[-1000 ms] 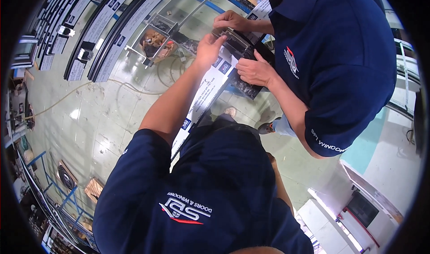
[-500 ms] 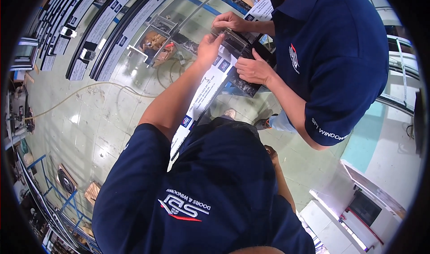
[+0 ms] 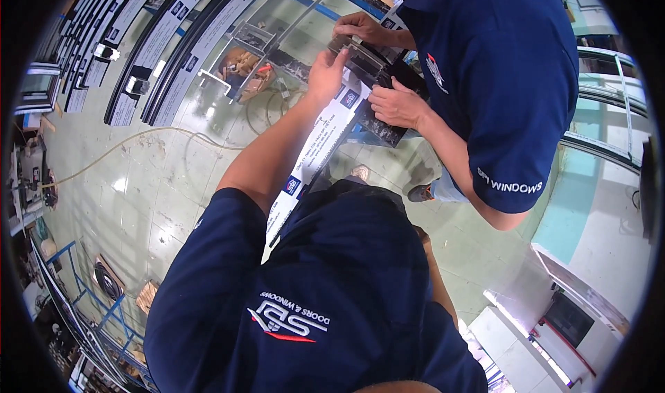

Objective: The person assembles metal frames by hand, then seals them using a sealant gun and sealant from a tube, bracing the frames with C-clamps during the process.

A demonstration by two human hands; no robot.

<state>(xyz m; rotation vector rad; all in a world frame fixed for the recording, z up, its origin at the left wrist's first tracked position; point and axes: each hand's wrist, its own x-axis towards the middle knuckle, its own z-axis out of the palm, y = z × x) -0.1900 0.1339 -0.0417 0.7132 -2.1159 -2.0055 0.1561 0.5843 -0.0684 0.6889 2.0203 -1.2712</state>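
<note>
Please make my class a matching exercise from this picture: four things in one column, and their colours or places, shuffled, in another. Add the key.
Things
1. The wearer's left hand
2. The thin hose
3. The long strip beside the left forearm
4. The metal stand at lower left

Colours or places
A. Blue
B. Curving over the pale floor
C. At the dark metal parts
D. White with dark blue patches

Right pairs: 1-C, 2-B, 3-D, 4-A
</note>
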